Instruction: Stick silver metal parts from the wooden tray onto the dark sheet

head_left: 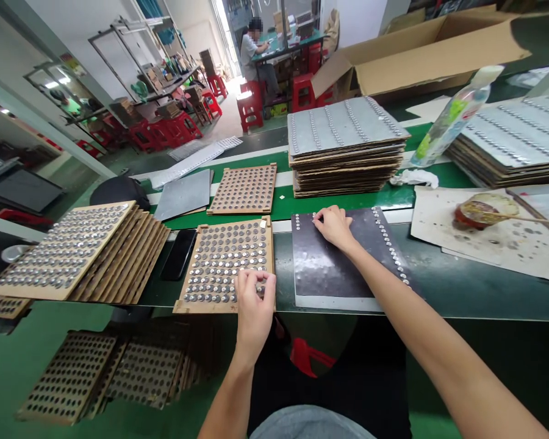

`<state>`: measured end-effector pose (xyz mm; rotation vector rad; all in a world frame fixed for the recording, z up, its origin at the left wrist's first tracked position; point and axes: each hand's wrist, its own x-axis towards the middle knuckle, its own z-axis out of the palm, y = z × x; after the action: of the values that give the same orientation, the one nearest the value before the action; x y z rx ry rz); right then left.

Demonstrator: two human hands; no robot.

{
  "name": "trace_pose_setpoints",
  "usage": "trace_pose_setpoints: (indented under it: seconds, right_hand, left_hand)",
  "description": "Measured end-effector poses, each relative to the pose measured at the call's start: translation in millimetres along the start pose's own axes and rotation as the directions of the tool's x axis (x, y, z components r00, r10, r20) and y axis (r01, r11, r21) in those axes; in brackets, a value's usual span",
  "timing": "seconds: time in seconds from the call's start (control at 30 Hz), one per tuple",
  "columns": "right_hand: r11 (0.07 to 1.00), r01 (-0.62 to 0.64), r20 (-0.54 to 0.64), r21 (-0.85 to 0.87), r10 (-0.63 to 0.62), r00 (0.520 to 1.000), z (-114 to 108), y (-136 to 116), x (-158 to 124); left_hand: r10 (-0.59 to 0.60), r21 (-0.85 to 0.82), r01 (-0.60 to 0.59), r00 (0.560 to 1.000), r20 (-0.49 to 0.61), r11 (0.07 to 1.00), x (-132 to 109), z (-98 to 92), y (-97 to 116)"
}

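Table [443, 299]: dark green, it runs under both grips and out to each side of them.
Cardboard box [416, 61]: it stands open, far ahead of the right grip and toward its right.
Board stack [119, 262]: well to the left of the left grip, leaning; its top board is full of round metal pieces.
Sheet stack [348, 164]: straight ahead of the right grip; rows of small metal pieces lie on its top sheet.
Dark sheet [333, 268]: directly below the right grip, with a pale strip at its near edge.
Piece board [183, 306]: under the left grip and mostly to its left, filled with rows of round pieces.
Bottle [457, 116]: ahead and to the right of the right grip, tilted in the view.
Right grip [335, 225]: thumb and finger nearly closed together, at the far left part of the dark sheet; whether they hold a piece, I cannot tell.
Left grip [255, 305]: thumb and fingers curved, partly open, above the piece board; I cannot tell if something is between them.
Phone [178, 256]: left of the left grip, between board stack and piece board.
Metal pieces [387, 239]: on the dark sheet, one long row right of the right grip, and a short row to its left.
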<state>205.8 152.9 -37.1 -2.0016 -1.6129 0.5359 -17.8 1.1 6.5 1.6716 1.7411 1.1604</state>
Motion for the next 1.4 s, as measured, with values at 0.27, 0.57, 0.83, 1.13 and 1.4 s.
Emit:
trace_pose_setpoints:
  seconds: [0.27, 0.57, 0.83, 1.13, 1.4]
  right_hand:
    - [0.858, 0.253, -0.095, 0.448, -0.235, 0.967, -30.0, -17.2, -126.7]
    - [0.591, 0.459, -0.383, 0.663, -0.26, 0.887, -39.2, -38.5, -201.3]
    - [0.528, 0.401, -0.342, 0.748, -0.212, 0.916, -31.0, -44.5, -215.2]
    - [0.505, 0.348, -0.341, 0.79, -0.111, 0.934, -35.2, -55.9, -212.2]
    - [0.469, 0.309, -0.319, 0.827, -0.06, 0.946, -30.7, -56.6, -217.4]
  left_hand:
    - [-0.029, -0.262, 0.067, 0.989, 0.147, 0.963, -11.2, 18.0, 19.2]
    - [-0.055, -0.566, 0.266, 0.931, 0.362, 0.781, -29.6, 13.2, 42.3]
    - [0.009, -0.487, 0.099, 0.976, 0.215, 0.868, -37.0, 13.2, 51.9]
    - [0.045, -0.4, 0.023, 0.986, 0.158, 0.916, -43.8, 13.2, 49.9]
    - [-0.01, -0.453, 0.083, 0.987, 0.161, 0.888, -43.7, 14.3, 52.7]
